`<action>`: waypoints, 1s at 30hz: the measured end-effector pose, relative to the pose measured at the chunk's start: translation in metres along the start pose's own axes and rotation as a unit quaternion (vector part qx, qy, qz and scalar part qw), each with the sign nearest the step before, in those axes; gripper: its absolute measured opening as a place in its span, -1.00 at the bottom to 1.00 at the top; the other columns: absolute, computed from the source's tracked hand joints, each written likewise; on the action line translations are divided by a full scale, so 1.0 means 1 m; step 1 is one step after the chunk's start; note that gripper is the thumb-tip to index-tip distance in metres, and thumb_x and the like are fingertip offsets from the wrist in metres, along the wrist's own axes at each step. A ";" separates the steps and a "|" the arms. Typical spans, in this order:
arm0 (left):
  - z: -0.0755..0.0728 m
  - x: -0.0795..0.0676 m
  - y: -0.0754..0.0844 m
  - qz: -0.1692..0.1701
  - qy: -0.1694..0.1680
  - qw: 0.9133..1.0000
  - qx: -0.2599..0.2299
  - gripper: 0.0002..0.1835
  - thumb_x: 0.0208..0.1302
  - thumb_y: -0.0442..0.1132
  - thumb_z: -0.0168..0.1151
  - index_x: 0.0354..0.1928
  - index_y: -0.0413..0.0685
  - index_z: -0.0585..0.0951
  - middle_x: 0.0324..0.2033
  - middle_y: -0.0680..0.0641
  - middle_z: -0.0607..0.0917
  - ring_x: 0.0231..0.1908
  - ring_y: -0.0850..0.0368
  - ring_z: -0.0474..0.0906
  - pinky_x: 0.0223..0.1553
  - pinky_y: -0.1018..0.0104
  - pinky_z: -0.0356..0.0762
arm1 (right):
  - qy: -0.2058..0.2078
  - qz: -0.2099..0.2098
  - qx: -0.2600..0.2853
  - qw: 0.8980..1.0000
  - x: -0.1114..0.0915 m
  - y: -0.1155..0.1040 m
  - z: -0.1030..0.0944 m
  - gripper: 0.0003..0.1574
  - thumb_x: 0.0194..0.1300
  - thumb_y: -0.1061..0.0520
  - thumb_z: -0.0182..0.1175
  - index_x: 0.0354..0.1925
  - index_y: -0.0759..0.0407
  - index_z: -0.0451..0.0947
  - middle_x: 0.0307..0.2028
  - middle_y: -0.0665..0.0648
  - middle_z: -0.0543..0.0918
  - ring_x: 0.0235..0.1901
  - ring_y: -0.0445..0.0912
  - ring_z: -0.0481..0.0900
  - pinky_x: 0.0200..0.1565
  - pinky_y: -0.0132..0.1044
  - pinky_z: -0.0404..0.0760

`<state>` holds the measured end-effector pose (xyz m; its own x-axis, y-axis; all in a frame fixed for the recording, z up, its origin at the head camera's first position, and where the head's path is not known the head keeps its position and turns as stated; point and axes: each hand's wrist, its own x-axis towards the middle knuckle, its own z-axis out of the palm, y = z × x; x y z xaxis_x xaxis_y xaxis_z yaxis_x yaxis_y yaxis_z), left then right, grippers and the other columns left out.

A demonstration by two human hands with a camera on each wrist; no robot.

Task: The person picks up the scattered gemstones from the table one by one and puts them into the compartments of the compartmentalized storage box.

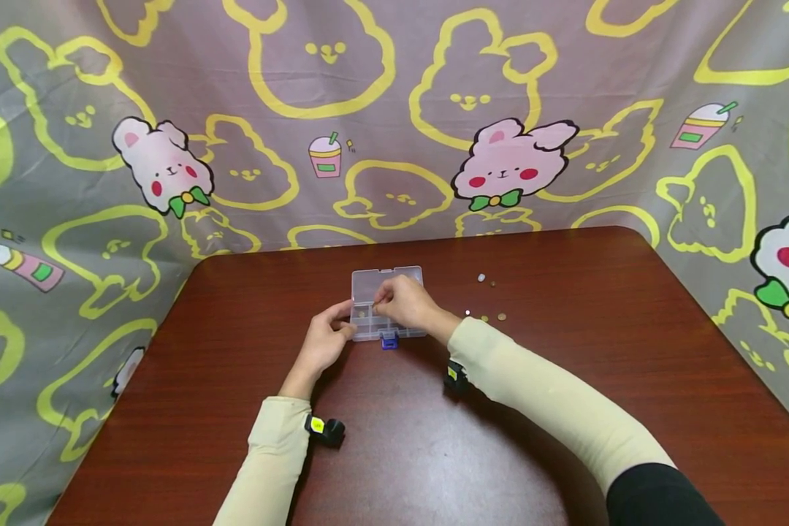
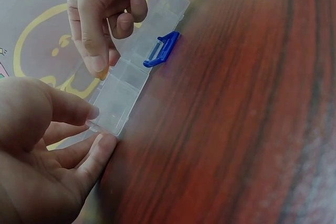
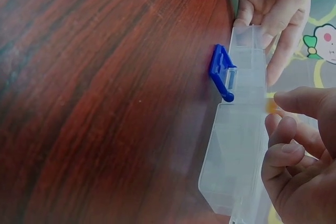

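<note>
A clear plastic compartment box [image 1: 361, 332] stands on the table with its lid [image 1: 366, 283] raised at the back and a blue latch [image 1: 389, 341] hanging at its front. My left hand [image 1: 325, 340] holds the box by its left end, thumb and fingers at the corner. Over the box, my right hand [image 1: 404, 301] pinches a small yellow-orange piece [image 2: 103, 73] between thumb and fingertips; its exact kind I cannot tell. The right wrist view shows those fingertips close to the back edge of the box. A small piece [image 1: 361, 313] lies in a left compartment.
Right of the box, several small loose pieces lie on the brown table [image 1: 500, 409], among them a white one [image 1: 481, 277] and a yellowish disc [image 1: 502, 317]. A patterned cloth [image 1: 394, 146] hangs behind the table and along its sides.
</note>
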<state>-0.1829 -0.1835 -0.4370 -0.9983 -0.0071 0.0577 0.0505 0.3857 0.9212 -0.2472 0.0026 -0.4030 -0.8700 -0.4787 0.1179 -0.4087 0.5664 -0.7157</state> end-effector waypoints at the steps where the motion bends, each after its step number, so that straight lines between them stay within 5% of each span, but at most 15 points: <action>1: 0.000 0.000 0.000 0.000 0.001 1.000 0.000 -0.46 0.25 -0.55 0.19 0.31 -0.37 0.47 0.10 -0.40 0.61 -0.08 -0.14 0.60 -0.21 0.46 0.48 | 0.000 0.001 0.000 1.000 0.000 0.000 0.000 -0.93 0.15 0.25 0.42 -0.35 0.22 0.71 -0.48 0.03 0.70 -0.47 -0.20 0.58 -0.36 -0.39 0.53; 12: -0.003 -0.014 0.034 -0.003 -0.015 1.000 -0.008 -0.47 0.24 -0.60 0.14 0.29 -0.54 0.41 0.11 -0.53 0.54 -0.05 -0.26 0.57 -0.26 0.52 0.45 | -0.001 0.016 -0.005 1.000 -0.006 -0.001 -0.007 -0.90 0.17 0.21 0.45 -0.32 0.21 0.72 -0.46 0.01 0.71 -0.43 -0.19 0.59 -0.29 -0.34 0.55; 20: -0.001 -0.004 0.005 -0.005 0.000 1.000 -0.009 -0.46 0.26 -0.55 0.18 0.32 -0.40 0.46 0.13 -0.43 0.58 -0.06 -0.16 0.59 -0.26 0.52 0.46 | 0.021 -0.005 -0.019 1.000 -0.014 0.004 -0.013 -0.94 0.14 0.22 0.43 -0.37 0.17 0.72 -0.49 -0.02 0.71 -0.47 -0.21 0.59 -0.31 -0.34 0.55; 30: -0.001 -0.002 -0.001 -0.001 0.000 1.000 -0.016 -0.44 0.25 -0.55 0.21 0.32 -0.39 0.45 0.13 -0.44 0.57 -0.05 -0.18 0.58 -0.27 0.51 0.46 | 0.027 -0.027 -0.025 0.999 -0.033 0.012 -0.027 -0.97 0.15 0.24 0.41 -0.38 0.18 0.71 -0.52 -0.05 0.67 -0.47 -0.23 0.55 -0.33 -0.34 0.52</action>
<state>-0.1813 -0.1844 -0.4379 -0.9984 -0.0088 0.0560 0.0492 0.3566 0.9330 -0.2305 0.0438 -0.3973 -0.8598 -0.4725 0.1935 -0.4671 0.5749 -0.6718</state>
